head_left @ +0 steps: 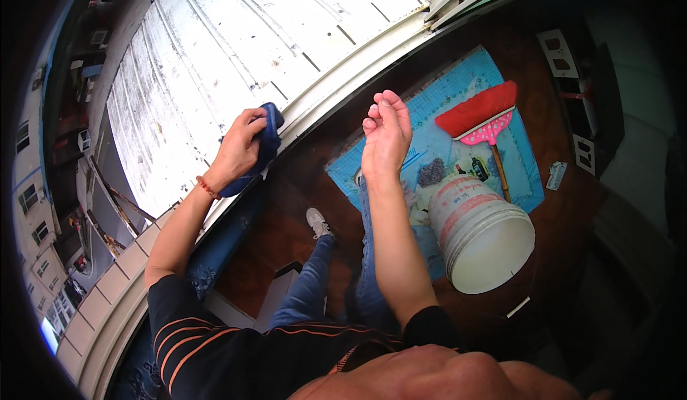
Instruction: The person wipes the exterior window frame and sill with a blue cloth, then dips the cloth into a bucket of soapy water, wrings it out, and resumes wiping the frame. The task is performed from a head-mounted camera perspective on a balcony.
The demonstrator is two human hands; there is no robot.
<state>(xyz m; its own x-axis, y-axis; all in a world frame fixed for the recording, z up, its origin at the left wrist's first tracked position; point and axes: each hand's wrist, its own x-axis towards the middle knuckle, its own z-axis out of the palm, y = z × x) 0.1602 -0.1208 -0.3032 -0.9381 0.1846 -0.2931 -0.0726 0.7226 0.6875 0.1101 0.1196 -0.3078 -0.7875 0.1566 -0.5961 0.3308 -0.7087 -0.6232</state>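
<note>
A dark blue cloth [269, 134] is bunched in my left hand [240, 151], whose fingers are closed around its upper part. Cloth and hand rest at the pale window sill or frame [315, 119], and part of the cloth hangs below my wrist. A reddish bead bracelet [207, 187] circles that wrist. My right hand [386, 139] is raised away from the frame, palm up, its fingers loosely bent and slightly apart. Nothing shows in it.
A whitish ribbed metal roof [215, 49] lies beyond the frame. On the brown floor [254, 275] is a blue patterned mat [526, 164]. A red and pink broom [478, 111] and a white bucket [458, 217] with red print are over it. A box [279, 289] sits near my legs.
</note>
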